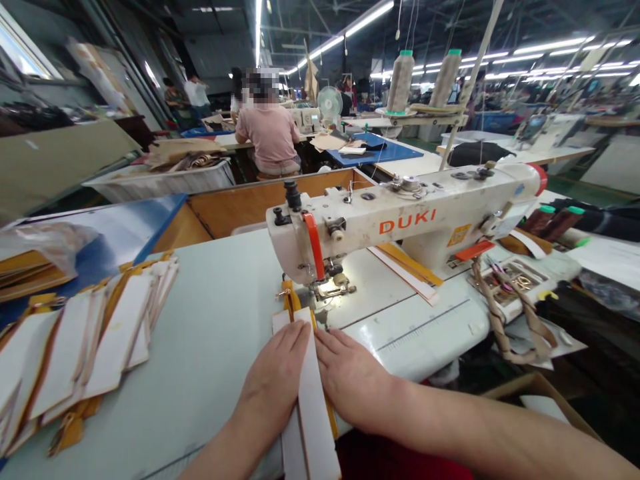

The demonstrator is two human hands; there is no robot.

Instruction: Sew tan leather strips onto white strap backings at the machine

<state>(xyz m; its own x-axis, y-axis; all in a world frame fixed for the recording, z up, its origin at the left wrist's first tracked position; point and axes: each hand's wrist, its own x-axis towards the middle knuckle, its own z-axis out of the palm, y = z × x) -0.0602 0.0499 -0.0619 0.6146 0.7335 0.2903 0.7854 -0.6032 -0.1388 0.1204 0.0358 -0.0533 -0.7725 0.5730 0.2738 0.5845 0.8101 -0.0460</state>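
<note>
A long white strip (pixel 316 407) with a mustard-yellow zipper band (pixel 291 300) along it lies lengthwise on the sewing machine bed, its far end just short of the needle area. My left hand (pixel 280 360) rests on the strip's left side, fingers stretched out and lying flat. On the right edge, my right hand (pixel 350 370) presses with extended fingers beside the mustard edging. The white sewing machine (pixel 370 220), marked DUKI, stands right ahead with its lamp lit over the presser foot (pixel 333 287). Beneath my palms, part of the strip is hidden.
Many similar white and mustard strips (pixel 110 333) are piled at the left. More strips (pixel 407 270) lie behind the machine head. A small parts tray (pixel 520 283) sits at the right, near thread spools (pixel 555 223). Ahead, a person in pink (pixel 270 137) sits with their back turned.
</note>
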